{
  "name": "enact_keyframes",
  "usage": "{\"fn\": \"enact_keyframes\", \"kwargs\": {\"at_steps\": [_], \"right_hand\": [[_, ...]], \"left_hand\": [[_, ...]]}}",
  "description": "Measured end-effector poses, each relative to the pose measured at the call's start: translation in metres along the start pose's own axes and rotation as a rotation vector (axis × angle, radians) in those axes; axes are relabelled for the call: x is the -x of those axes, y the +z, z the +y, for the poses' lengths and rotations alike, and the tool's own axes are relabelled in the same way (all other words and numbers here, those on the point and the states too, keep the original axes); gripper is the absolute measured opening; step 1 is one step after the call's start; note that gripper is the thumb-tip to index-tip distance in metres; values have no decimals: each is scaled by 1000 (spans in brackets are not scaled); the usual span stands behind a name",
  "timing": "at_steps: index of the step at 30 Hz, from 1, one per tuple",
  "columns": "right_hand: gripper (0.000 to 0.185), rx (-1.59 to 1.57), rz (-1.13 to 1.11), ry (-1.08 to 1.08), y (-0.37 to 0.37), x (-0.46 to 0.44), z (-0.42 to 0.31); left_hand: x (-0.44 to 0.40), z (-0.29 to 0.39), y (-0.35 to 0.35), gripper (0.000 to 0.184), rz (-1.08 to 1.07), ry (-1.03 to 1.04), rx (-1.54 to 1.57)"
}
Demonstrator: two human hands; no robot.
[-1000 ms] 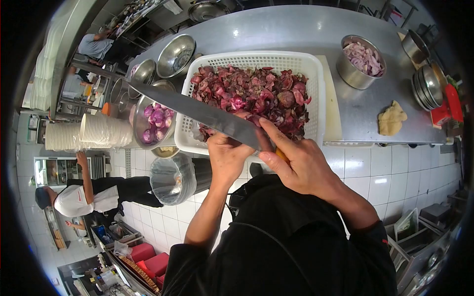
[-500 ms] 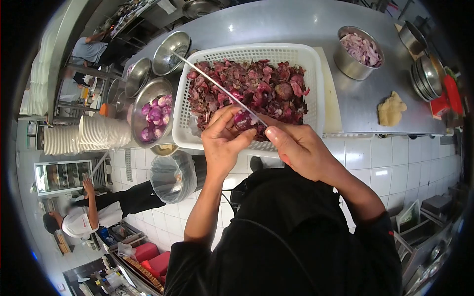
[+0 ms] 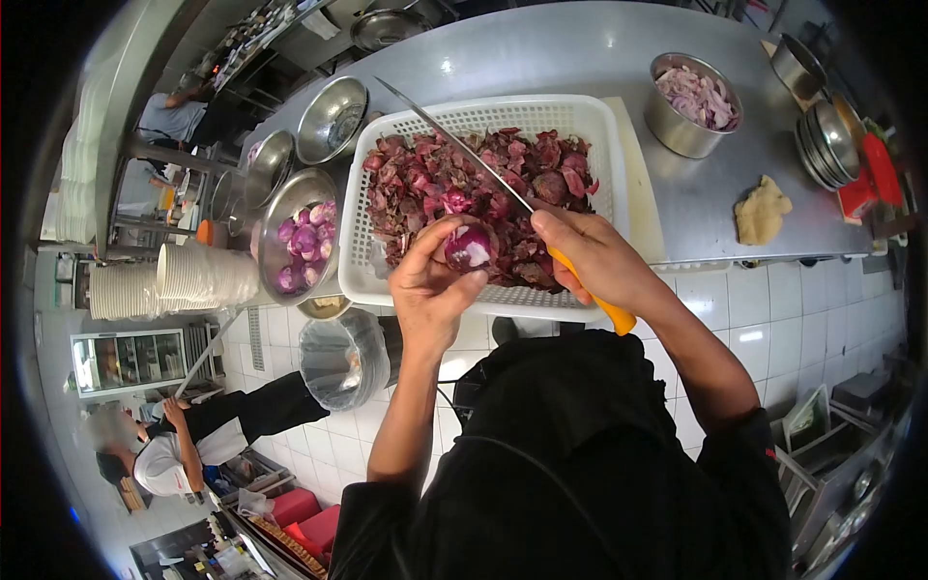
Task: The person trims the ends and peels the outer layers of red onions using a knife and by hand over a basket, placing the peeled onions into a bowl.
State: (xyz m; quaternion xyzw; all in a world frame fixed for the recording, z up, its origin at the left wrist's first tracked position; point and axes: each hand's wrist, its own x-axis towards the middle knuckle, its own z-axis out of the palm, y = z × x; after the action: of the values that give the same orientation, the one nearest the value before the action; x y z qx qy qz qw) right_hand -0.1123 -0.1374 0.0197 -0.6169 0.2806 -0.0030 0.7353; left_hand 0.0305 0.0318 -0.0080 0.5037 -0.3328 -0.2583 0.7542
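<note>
My left hand (image 3: 431, 282) grips a red onion (image 3: 471, 246) whose purple surface shows a pale patch facing up. Wrapped round the yellow handle (image 3: 592, 290) of a long knife (image 3: 454, 143) is my right hand (image 3: 597, 253). The blade points up and to the left, apart from the onion. Below both hands lies a white perforated basket (image 3: 614, 174) full of dark red onion skins and onions (image 3: 483, 164). To the left, a metal bowl (image 3: 274, 217) holds several peeled purple onions (image 3: 307, 237).
A steel pot (image 3: 688, 140) of sliced onion, a tan cloth (image 3: 763, 211) and stacked metal bowls (image 3: 822, 150) stand on the steel table (image 3: 541, 48). Left are more bowls (image 3: 332, 118) and stacked white containers (image 3: 193, 274). A lined bin (image 3: 340, 358) stands on the floor; a co-worker (image 3: 184, 454) is beyond.
The knife has come away from the onion, and my right hand has shifted right, showing the yellow handle. The onion has turned in my left hand, exposing its pale patch.
</note>
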Motion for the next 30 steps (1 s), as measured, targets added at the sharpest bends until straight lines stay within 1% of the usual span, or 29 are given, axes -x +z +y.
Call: {"fn": "enact_keyframes", "kwargs": {"at_steps": [1,4,7,10,13,16,19,20,23,24,27,30], "right_hand": [[54,7,-15,4,2,-1,-1],[53,20,60,-93,7,0,10],[52,103,96,-243,11,3,10],[52,36,46,-138,9,3,8],[51,40,-10,1,3,-2,9],[55,215,75,-147,8,3,11],[60,378,198,-378,21,14,17],[64,355,180,-466,25,17,16],[66,472,122,-527,30,28,5],[68,479,140,-601,33,26,8],[66,493,106,-567,34,28,11],[66,481,107,-591,35,27,12]], "left_hand": [[-1,2,3,55,33,-32,49],[-1,1,1,51,130,-137,140],[-2,-2,-2,48,167,-184,157],[-1,-6,-5,46,180,-224,141],[-2,-5,-1,44,196,-237,100],[-2,-3,5,42,224,-252,64],[-2,-5,9,37,215,-252,44],[-2,-5,10,35,215,-248,51],[-2,-4,16,29,190,-239,28],[-2,-3,17,28,178,-237,13],[2,-6,17,26,223,-202,-78],[2,-2,21,25,216,-199,-97]]}}
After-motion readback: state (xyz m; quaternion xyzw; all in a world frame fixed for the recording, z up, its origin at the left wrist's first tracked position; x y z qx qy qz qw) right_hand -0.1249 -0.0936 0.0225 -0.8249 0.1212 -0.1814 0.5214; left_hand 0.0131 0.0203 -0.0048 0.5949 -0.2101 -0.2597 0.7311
